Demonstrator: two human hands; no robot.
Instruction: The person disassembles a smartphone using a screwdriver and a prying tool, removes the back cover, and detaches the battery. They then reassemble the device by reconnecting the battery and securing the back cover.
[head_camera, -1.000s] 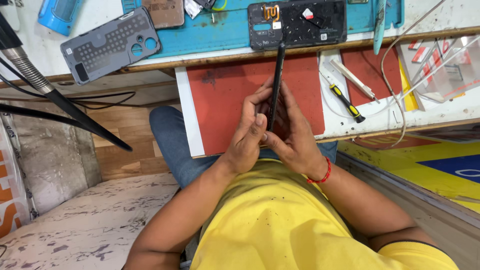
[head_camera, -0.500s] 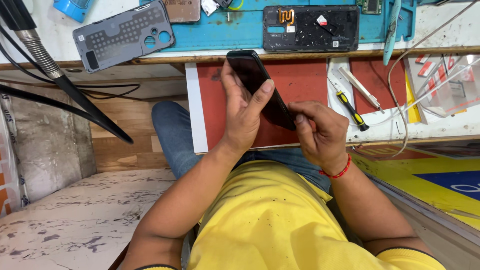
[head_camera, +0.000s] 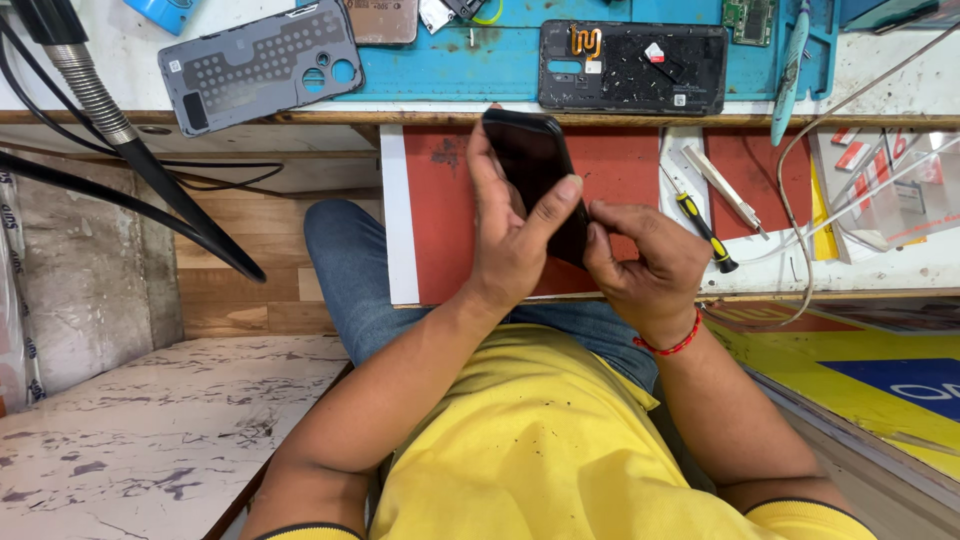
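Phone (head_camera: 535, 175): held above the red mat (head_camera: 440, 230), long axis running away from the person, top end toward the tabletop (head_camera: 900, 270) edge.
Left hand (head_camera: 510, 235): fingers grasping the phone's sides.
Right hand (head_camera: 645, 265): fingers pinching its lower right edge.
Room: screwdriver (head_camera: 706, 231) just right.

Showing two hands, left (head_camera: 510, 250) and right (head_camera: 645, 265); one black phone (head_camera: 535, 170); two back covers, grey (head_camera: 262, 65) and black (head_camera: 632, 68); one screwdriver (head_camera: 705, 232); one tweezers (head_camera: 728, 190).
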